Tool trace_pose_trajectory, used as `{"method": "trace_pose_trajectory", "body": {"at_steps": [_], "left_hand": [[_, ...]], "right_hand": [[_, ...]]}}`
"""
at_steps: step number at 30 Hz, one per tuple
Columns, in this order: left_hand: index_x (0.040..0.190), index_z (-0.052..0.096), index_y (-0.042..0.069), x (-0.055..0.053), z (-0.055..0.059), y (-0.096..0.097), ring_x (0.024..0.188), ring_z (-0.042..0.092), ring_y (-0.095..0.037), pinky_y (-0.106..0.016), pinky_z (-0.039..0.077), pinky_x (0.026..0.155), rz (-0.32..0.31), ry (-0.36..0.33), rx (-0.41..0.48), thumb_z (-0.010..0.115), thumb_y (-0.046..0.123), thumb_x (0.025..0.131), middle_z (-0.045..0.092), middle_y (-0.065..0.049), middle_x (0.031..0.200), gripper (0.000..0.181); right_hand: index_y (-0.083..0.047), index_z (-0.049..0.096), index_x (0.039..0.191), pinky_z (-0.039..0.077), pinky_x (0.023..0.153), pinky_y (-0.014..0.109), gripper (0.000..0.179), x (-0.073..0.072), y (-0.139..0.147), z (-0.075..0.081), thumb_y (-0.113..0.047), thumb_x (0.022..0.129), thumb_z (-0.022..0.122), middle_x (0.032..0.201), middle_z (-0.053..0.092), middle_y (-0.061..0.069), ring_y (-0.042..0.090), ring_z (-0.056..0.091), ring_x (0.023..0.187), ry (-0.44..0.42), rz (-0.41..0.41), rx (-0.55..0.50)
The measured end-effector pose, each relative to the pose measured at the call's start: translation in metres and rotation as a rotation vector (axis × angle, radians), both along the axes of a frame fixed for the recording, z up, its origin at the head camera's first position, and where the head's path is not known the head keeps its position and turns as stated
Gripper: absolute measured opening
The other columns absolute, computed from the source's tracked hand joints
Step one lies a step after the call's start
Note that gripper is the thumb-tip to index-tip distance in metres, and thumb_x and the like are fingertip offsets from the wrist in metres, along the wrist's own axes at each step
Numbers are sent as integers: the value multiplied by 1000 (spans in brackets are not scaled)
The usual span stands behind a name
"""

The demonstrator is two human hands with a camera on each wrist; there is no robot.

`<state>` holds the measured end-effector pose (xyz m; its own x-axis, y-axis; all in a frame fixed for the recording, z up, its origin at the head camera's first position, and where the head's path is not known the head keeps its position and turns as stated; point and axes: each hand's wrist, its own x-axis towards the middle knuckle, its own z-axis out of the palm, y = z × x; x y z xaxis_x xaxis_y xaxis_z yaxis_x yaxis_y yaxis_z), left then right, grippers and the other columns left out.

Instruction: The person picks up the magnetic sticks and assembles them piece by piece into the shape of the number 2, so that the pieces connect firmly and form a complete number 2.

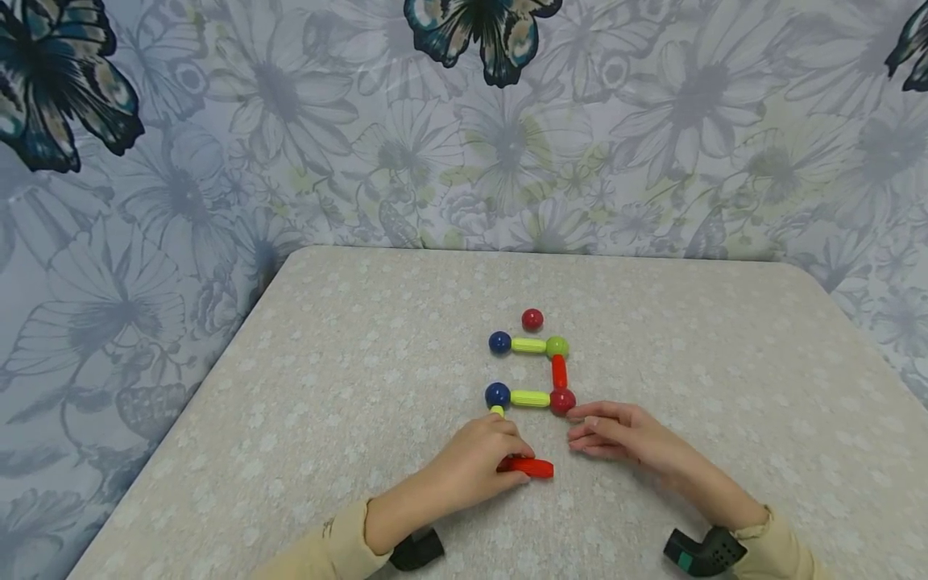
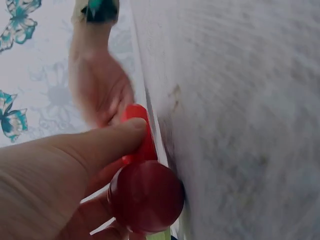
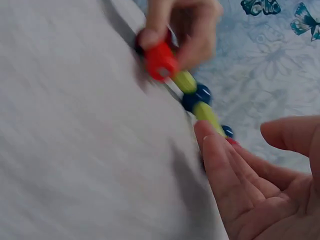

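Note:
My left hand (image 1: pixel 474 459) pinches a red magnetic rod (image 1: pixel 535 468) between thumb and fingers. A dark red ball (image 2: pixel 146 197) sits at the rod's near end in the left wrist view, mostly hidden by the hand from above. My right hand (image 1: pixel 631 435) is loosely extended, fingertips right at another red ball (image 1: pixel 562 401). That ball joins a yellow-green rod (image 1: pixel 530 399) leading to a blue ball (image 1: pixel 497 395), and a red rod (image 1: pixel 559 371) leading to a green ball (image 1: pixel 557 346). Below the blue ball, a short yellow-green piece (image 1: pixel 496 411) runs under my left hand.
From the green ball a second yellow-green rod (image 1: pixel 528 345) reaches another blue ball (image 1: pixel 500 342). A loose red ball (image 1: pixel 532 320) lies just behind it. The pale patterned table (image 1: pixel 362 346) ends at a flowered wall (image 1: pixel 406 161) with butterfly decorations.

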<state>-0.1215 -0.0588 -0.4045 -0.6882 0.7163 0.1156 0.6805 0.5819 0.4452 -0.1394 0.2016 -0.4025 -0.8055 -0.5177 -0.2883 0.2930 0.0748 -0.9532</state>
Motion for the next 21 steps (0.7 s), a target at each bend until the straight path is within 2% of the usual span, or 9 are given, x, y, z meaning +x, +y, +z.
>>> {"method": "trace_pose_trajectory", "body": {"at_steps": [3,5,8,11,14,17,21], "left_hand": [[95,74,16,1,0,1,76,44,-3,-14,37,64,-8,8,-1,77,25,80,59,12,83,18],[94,75,16,1,0,2,75,44,-3,-14,36,63,-12,12,3,77,25,79,58,12,82,18],[93,74,15,1,0,1,74,43,-3,-14,36,62,-17,23,4,77,24,79,58,11,82,16],[93,74,16,1,-1,2,74,43,-3,-14,35,62,-19,22,2,77,24,80,58,12,81,16],[94,74,16,1,-3,2,74,44,-2,-13,36,62,-19,15,-2,76,25,80,57,13,82,16],[94,74,17,1,-4,2,76,45,-1,-13,36,63,-21,13,-5,76,26,81,57,13,82,16],[94,74,17,0,-3,1,78,46,-1,-13,37,65,-19,15,-6,76,27,80,57,13,83,17]], "right_hand": [[14,44,128,50,83,34,43,-21,7,17,-17,99,50,112,60,23,26,62,97,206,-8,170],[12,47,127,50,84,35,41,-41,7,25,-18,98,52,115,58,24,28,60,99,321,-51,265],[8,52,126,47,87,38,39,-74,3,27,-18,97,54,120,56,23,31,56,105,433,-118,381],[5,54,125,46,88,42,38,-106,-9,21,-19,96,55,122,55,21,33,53,108,487,-130,495],[2,55,126,46,87,43,41,-131,-24,13,-24,94,58,122,56,20,32,52,107,493,-90,623],[2,55,126,46,86,42,45,-148,-39,8,-26,91,62,121,56,20,33,52,107,496,-32,706],[0,57,123,46,85,42,43,-161,-54,7,-26,90,65,115,58,19,32,53,104,510,1,757]]}}
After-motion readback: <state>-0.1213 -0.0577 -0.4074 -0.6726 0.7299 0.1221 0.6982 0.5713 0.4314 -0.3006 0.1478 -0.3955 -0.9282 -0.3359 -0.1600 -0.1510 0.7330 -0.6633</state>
